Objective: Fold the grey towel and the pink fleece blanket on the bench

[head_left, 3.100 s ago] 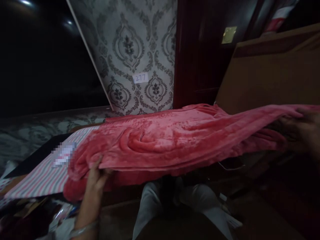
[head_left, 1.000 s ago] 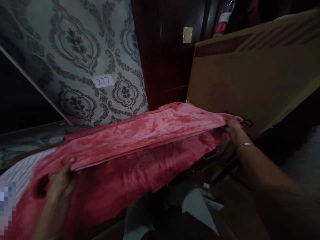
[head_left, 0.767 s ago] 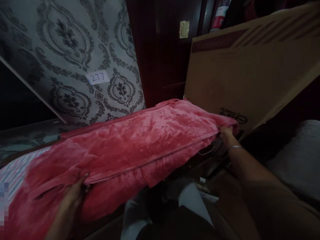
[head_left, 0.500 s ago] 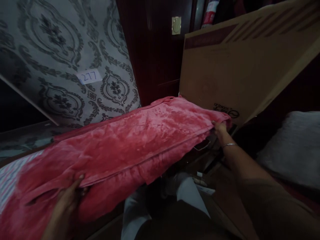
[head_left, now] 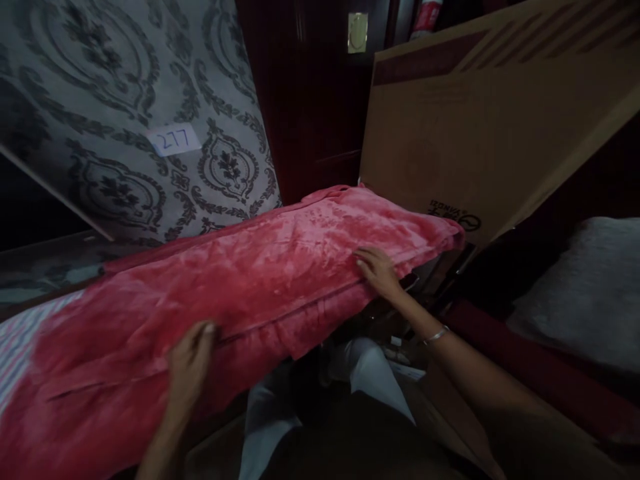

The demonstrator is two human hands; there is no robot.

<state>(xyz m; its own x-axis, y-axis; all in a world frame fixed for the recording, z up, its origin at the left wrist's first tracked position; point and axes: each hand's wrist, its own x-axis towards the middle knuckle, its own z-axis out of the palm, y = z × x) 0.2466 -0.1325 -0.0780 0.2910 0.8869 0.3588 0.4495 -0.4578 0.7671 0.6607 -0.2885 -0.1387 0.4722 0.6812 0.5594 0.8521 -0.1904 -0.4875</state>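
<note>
A long, folded piece of red-pink plush cloth (head_left: 260,267) stretches from the lower left to the cardboard at the right. Along its near side runs a seam or layered edge, with a lower layer hanging in front. My left hand (head_left: 193,357) rests on this near edge, left of the middle, thumb side up; some of its fingers are hidden. On top of the cloth, toward its right end, my right hand (head_left: 377,270) lies with fingers stretched out. A thin bracelet (head_left: 437,335) circles the right wrist.
Striped fabric (head_left: 30,333) shows under the cloth's left end. A large cardboard sheet or box (head_left: 450,140) leans behind its right end. A patterned wall panel (head_left: 225,160) bears a paper marked 277 (head_left: 175,139). A grey fluffy item (head_left: 585,300) lies at the right.
My right hand has let go of the cloth's right corner and moved left onto its top. My left hand has moved right along the near edge. The view has shifted slightly.
</note>
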